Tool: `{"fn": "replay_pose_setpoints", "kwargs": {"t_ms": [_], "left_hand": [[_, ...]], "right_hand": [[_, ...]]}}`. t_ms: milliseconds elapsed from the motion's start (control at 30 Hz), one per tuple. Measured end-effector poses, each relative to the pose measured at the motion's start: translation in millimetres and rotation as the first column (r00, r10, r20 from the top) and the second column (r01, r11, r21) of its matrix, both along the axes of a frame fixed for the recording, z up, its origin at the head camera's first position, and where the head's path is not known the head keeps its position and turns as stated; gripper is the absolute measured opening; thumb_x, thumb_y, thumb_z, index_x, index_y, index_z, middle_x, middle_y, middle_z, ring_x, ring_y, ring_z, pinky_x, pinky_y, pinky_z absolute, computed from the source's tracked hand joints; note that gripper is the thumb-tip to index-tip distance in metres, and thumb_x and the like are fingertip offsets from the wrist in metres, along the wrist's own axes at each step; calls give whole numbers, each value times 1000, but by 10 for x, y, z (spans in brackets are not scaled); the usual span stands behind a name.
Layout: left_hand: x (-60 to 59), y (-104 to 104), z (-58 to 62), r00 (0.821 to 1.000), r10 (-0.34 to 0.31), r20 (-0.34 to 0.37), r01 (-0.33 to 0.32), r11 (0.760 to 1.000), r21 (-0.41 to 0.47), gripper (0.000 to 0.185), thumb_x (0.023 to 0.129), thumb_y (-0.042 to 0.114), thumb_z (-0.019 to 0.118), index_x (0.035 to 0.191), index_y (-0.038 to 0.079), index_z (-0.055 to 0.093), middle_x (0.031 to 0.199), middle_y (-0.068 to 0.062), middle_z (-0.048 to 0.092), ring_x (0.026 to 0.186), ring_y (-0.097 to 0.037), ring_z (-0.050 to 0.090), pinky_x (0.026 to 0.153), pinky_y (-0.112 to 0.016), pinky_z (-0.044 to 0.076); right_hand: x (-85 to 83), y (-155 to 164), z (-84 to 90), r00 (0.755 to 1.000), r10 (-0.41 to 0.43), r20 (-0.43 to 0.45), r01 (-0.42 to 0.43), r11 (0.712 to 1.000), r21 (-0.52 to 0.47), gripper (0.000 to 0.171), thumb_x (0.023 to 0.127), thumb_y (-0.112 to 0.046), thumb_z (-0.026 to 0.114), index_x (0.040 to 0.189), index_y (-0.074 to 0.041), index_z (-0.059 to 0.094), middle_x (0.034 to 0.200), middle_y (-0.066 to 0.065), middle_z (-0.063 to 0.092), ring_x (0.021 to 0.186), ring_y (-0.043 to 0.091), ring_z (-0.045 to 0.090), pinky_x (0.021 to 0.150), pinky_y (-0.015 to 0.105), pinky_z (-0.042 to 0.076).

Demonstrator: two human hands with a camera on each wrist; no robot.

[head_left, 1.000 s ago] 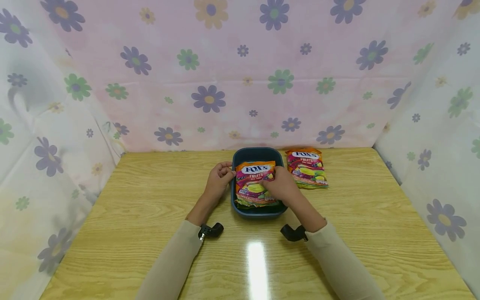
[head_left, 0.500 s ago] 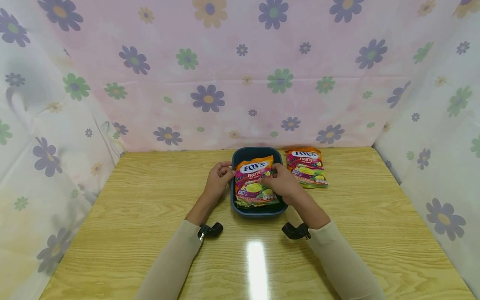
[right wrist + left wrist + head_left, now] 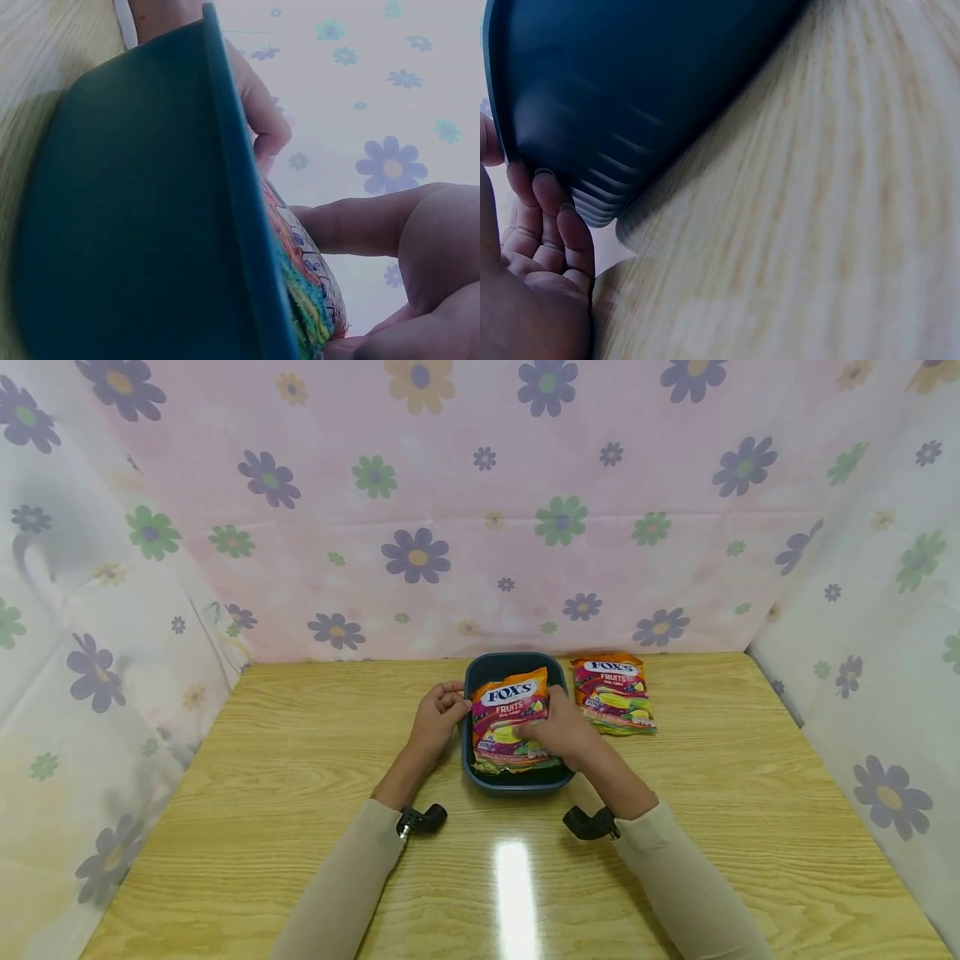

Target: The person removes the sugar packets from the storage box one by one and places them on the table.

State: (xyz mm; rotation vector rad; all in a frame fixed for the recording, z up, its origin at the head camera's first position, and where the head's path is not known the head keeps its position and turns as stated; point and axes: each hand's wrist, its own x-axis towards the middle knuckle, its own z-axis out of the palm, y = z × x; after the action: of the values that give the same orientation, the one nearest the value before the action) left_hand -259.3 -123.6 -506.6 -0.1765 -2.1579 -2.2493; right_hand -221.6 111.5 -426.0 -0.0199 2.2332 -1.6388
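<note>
The left hand (image 3: 435, 720) curls its fingers against the left wall of the dark tub (image 3: 472, 758), seemingly to steady it, while the right hand (image 3: 564, 732) grips the candy bag (image 3: 504, 710) lying tilted inside, a second bag (image 3: 613, 694) resting just right on the table (image 3: 300, 793).

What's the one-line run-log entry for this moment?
left hand: grips bin rim | right hand: holds candy bag in bin | second candy bag: on table, right of bin

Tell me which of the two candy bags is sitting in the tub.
The left candy bag, under the right hand, lies inside the dark blue tub. The other bag lies flat on the table, right of the tub.
</note>
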Motion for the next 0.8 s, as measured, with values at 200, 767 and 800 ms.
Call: {"fn": "replay_pose_setpoints", "kwargs": {"t_ms": [200, 767, 800], "left_hand": [[-2, -3, -7, 1000, -1, -10, 1, 1000, -10, 36, 101, 2, 63, 135, -7, 55, 86, 2, 66, 78, -10, 57, 75, -20, 47], [-6, -10, -23, 1000, -16, -23, 17, 1000, 16, 36, 100, -2, 61, 135, -8, 55, 88, -10, 64, 71, -8, 54, 71, -22, 46], [-7, -9, -24, 1000, -17, -24, 18, 1000, 20, 37, 99, -3, 62, 135, -9, 55, 87, -10, 64, 71, -8, 54, 71, -22, 46]], "right_hand": [[-4, 61, 48, 999, -5, -52, 7, 999, 46, 73, 96, -8, 76, 153, 3, 32, 142, 24, 51, 124, 40, 58, 106, 53, 52], [-83, 382, 239, 996, -20, -82, 17, 999, -43, 68, 106, -12, 63, 162, 0, 27, 147, 25, 51, 122, 38, 62, 99, 43, 57], [-85, 404, 251, 996, -23, -83, 20, 999, -39, 67, 106, -12, 63, 162, 0, 27, 147, 25, 50, 121, 38, 62, 98, 42, 57]]}}
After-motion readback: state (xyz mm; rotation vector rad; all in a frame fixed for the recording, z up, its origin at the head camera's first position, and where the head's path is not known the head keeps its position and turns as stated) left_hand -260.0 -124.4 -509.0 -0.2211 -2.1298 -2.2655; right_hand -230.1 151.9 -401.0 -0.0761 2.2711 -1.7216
